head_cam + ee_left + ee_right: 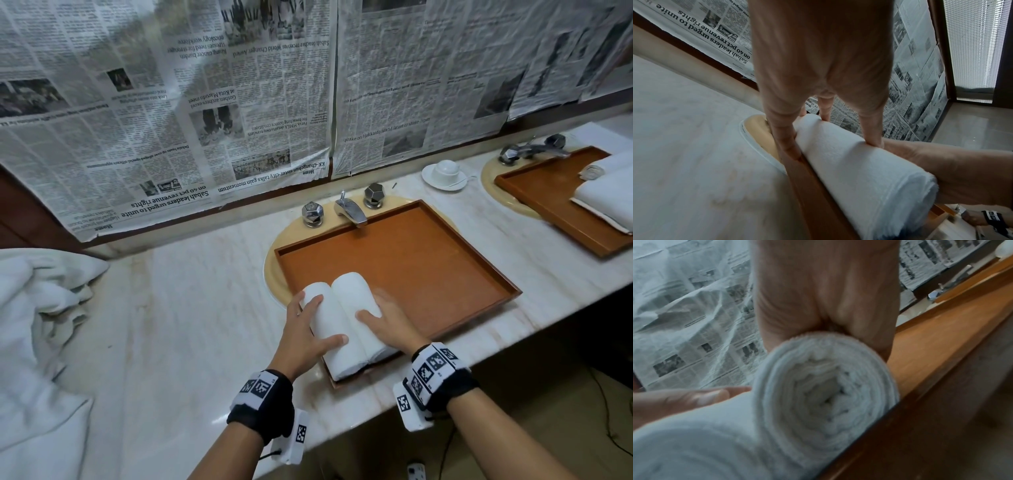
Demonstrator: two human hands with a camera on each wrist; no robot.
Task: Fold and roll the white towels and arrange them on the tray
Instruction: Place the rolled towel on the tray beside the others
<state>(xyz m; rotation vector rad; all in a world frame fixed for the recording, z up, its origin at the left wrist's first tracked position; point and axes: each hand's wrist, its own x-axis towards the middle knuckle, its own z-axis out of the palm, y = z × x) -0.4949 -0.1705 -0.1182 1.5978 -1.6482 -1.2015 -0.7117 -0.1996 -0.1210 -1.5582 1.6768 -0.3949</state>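
While both rolled towels lie side by side, touching, in the near left corner of the tray (411,260), I have a hand curled on each: my left hand (310,330) grips the left towel roll (325,325), fingers over its far side and thumb across the top, and my right hand (385,323) cups the right towel roll (354,294). Terry like this is light and soft, so I judge it will squash and unwind if pinched at one end; the best hold is around the middle, palm over the top, pressing the loose flap down.

From the head view I see the layout: the tray sits over the sink (274,260) on the marble counter (191,325), with a heap of unfolded towels (41,329) at the counter's left edge and a second tray (534,192) with more towels far right. My right wrist view shows what the head cannot, the tight spiral at the roll's end (828,394) against the tray's near rim. In the left wrist view the fingers (785,138) seem wedged between roll and rim, though blur makes that uncertain.
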